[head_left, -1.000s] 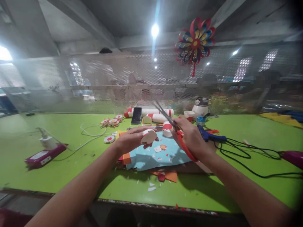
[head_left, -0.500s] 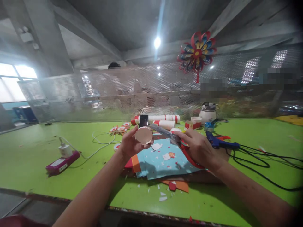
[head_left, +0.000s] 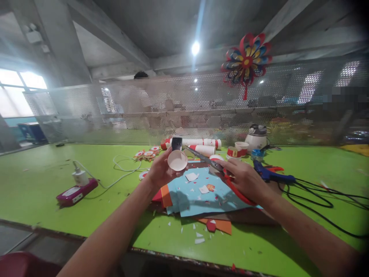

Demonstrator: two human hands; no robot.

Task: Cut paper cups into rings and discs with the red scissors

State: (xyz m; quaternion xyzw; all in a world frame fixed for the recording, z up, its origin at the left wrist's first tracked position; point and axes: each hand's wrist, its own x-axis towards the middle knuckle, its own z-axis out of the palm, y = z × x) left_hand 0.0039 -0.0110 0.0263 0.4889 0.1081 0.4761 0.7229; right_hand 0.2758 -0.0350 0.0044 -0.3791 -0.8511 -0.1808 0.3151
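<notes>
My left hand (head_left: 160, 169) is closed around a small paper cup (head_left: 177, 161), its round pale inside turned towards me. In my right hand (head_left: 246, 177) are large scissors (head_left: 206, 158) with red handles. Their dark blades point left, with the tips near the cup but apart from it, and look almost together. Below both hands lie light blue sheets (head_left: 193, 200) strewn with paper scraps. Just behind the cup a phone (head_left: 177, 143) leans upright.
Red-and-white stacks of paper cups (head_left: 203, 149) lie at the back. On the right are a blue glue gun (head_left: 271, 174) with black cables and a white bottle (head_left: 256, 138). A purple power strip (head_left: 77, 192) sits left, its white cable trailing inward. A perforated screen (head_left: 129, 111) stands behind.
My left hand has turned the cup so that more of its inside shows. The scissors stay in my right hand at nearly the same place. The whole view has shifted slightly.
</notes>
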